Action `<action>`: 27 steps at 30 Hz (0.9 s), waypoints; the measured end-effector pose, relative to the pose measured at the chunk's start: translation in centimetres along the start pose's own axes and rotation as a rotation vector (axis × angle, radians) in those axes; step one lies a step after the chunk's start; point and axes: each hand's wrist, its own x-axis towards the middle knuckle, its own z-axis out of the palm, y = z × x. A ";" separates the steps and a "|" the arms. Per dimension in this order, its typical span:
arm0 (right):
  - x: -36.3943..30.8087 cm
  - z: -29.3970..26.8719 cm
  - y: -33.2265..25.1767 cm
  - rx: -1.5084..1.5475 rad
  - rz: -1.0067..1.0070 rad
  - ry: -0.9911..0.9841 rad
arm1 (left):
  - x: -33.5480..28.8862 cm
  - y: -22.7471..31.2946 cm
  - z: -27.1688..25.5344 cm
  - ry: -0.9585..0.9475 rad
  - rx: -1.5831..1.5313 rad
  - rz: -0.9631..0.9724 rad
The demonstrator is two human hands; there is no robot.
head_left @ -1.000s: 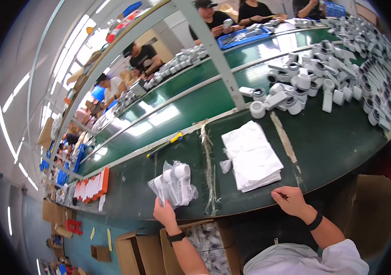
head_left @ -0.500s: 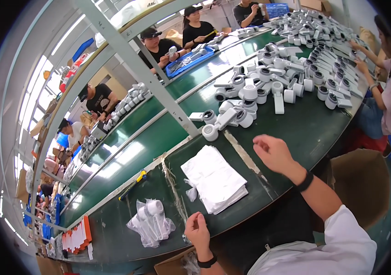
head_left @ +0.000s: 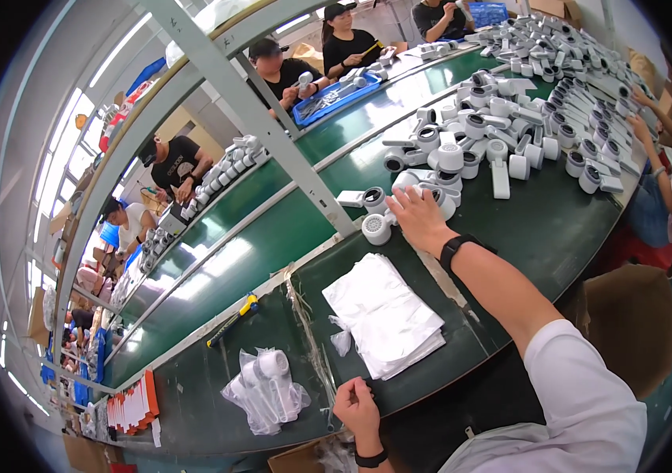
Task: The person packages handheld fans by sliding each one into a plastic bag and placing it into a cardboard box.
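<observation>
My right hand (head_left: 423,218) reaches out over the near edge of a heap of white handheld fans (head_left: 474,126). Its fingers are spread across one fan, and its grilled round head (head_left: 376,229) shows beside them; whether they grip it is hidden. Nearer to me, my left hand (head_left: 358,410) hovers by the table's front edge with curled fingers and nothing visible in it. Between the hands lies a stack of white plastic bags (head_left: 383,315), a small clear scrap (head_left: 340,337) at its left. Left of my left hand, several fans rest in clear bags (head_left: 266,390).
A yellow and black utility knife (head_left: 233,319) lies on the green table (head_left: 194,394). Orange and white boxes (head_left: 134,406) stand at the left end. A metal post (head_left: 273,134) rises ahead. Co-workers sit across the belt, one with a blue tray (head_left: 336,102). An open carton (head_left: 628,323) stands at right.
My right hand has moved forward and left from above the table to the nearest fans, its fingers spreading. My left hand has shifted slightly right and down in the picture. The view has tilted slightly.
</observation>
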 end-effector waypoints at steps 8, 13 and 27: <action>0.4 0.1 -0.6 -0.030 -0.039 -0.229 | 0.2 -0.4 -0.2 -0.027 0.016 0.003; -0.4 -6.8 -0.4 0.161 0.042 -0.113 | 0.4 0.3 0.2 -0.007 -0.050 -0.020; -19.4 -15.1 -2.2 1.648 0.695 -0.204 | 2.3 8.8 7.6 -0.436 0.652 0.928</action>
